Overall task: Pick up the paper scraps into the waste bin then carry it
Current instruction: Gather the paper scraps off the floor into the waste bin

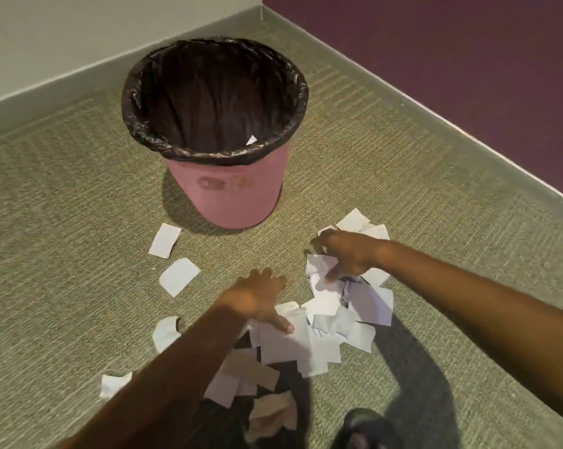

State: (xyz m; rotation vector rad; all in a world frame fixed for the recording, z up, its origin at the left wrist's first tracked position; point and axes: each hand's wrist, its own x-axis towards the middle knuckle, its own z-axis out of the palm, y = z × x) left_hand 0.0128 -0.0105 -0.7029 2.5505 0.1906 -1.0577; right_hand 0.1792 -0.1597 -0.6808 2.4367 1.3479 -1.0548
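The waste bin (228, 202) stands near the carpet's (79, 189) far corner, with paper scraps (293, 348) piled just in front. The left hand (254, 299) rests spread-fingered on them. The right hand (348, 251) curls its fingers over scraps, grip unclear.

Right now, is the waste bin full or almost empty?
Almost empty: one paper scrap shows inside the waste bin against its black liner; the very bottom is hidden.

Glossy bin liner (182, 147), rough carpet (63, 189)
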